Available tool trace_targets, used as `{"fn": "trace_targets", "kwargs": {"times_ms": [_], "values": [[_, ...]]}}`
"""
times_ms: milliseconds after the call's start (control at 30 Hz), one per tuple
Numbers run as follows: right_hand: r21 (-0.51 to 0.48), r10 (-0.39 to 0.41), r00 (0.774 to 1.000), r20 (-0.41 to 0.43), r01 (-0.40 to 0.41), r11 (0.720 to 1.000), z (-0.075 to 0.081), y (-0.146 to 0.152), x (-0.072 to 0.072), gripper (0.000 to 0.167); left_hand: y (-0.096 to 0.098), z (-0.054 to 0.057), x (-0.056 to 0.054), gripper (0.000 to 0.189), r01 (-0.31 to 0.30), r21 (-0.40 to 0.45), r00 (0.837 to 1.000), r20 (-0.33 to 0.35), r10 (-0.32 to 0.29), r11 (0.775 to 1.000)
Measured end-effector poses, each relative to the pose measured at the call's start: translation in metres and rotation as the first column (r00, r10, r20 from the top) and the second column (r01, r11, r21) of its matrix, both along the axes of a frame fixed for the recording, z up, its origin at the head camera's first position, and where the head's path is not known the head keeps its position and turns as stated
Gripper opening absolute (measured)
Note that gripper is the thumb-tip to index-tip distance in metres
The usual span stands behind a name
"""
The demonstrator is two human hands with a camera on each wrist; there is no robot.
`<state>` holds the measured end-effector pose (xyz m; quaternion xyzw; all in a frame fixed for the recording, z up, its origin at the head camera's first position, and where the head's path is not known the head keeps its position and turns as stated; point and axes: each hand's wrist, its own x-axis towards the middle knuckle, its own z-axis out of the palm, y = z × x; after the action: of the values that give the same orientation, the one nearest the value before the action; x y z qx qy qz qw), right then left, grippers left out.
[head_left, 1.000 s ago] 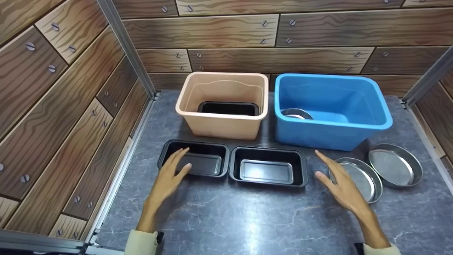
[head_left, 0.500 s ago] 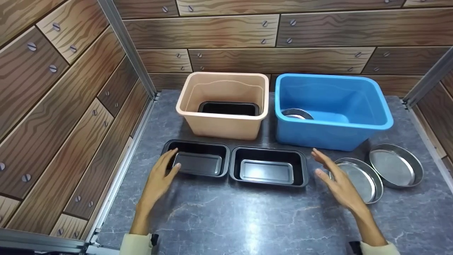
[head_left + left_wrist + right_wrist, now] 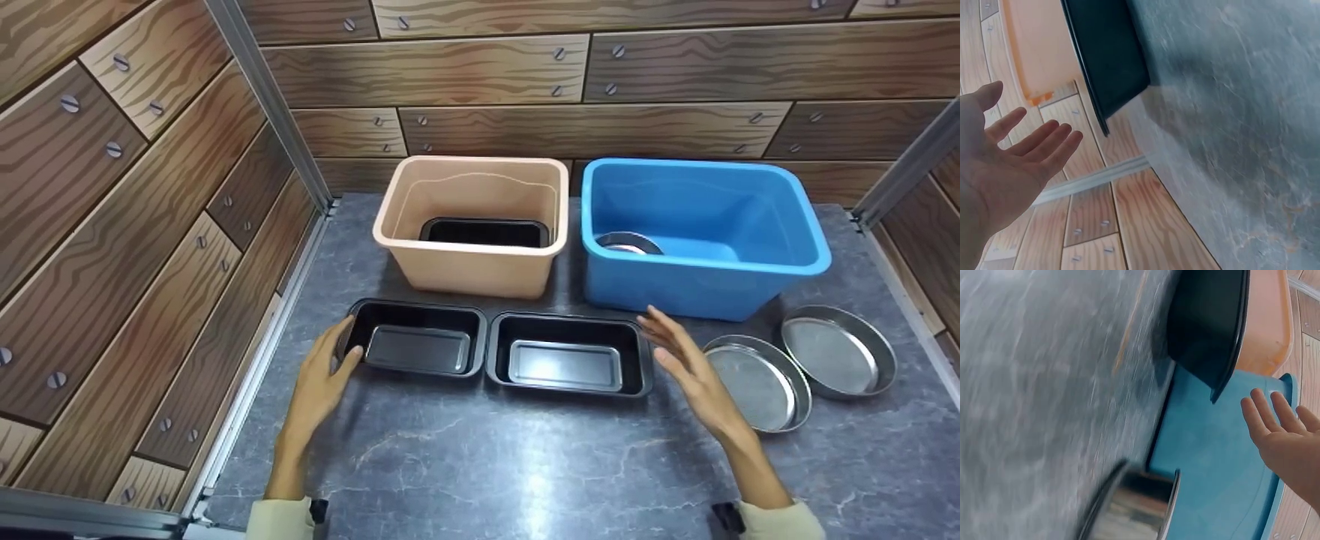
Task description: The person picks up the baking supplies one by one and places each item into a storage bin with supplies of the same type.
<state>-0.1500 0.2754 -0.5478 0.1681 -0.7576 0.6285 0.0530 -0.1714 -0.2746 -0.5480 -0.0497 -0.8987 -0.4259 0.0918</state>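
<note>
Two dark loaf pans lie side by side on the grey marbled table. At the outer end of the left loaf pan (image 3: pixel 420 349) is my left hand (image 3: pixel 316 390), its fingers extended and holding nothing. My right hand (image 3: pixel 696 382) is by the outer end of the right loaf pan (image 3: pixel 566 365), fingers straight and nothing in them. In the left wrist view the left hand (image 3: pixel 1016 157) shows an upturned palm, apart from the dark pan (image 3: pixel 1109 53). The right wrist view has the right hand (image 3: pixel 1286 433) spread near a dark pan's corner (image 3: pixel 1207 326).
A peach bin (image 3: pixel 472 270) behind the pans holds another dark loaf pan (image 3: pixel 484 231). Beside it, a blue bin (image 3: pixel 675 289) contains a round metal pan (image 3: pixel 628 241). Two round cake pans (image 3: pixel 757 382) (image 3: pixel 838 351) stand at the right. Wood-patterned walls (image 3: pixel 480 71) enclose the table.
My left hand has moved left, from over the left loaf pan to its outer end. My right hand has shifted left, closer to the right loaf pan. The pans and bins stay put.
</note>
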Motion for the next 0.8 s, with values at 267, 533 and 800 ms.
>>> {"fn": "trace_targets", "kwargs": {"times_ms": [267, 533, 800], "values": [[-0.153, 0.033, 0.999, 0.033, -0.028, 0.988, -0.001, -0.016, -0.011, 0.053, -0.006, -0.008, 0.0, 0.056, -0.026, 0.036, 1.0, -0.016, 0.026, 0.999], [-0.215, 0.064, 0.997, 0.038, -0.054, 0.975, -0.003, -0.027, -0.022, 0.054, -0.01, -0.014, 0.001, 0.055, -0.04, 0.113, 0.999, 0.015, 0.039, 0.993], [-0.268, 0.05, 0.997, 0.051, -0.035, 0.963, -0.003, -0.035, -0.034, 0.054, -0.015, -0.017, 0.001, 0.058, -0.056, 0.141, 0.998, 0.035, 0.052, 0.988]]}}
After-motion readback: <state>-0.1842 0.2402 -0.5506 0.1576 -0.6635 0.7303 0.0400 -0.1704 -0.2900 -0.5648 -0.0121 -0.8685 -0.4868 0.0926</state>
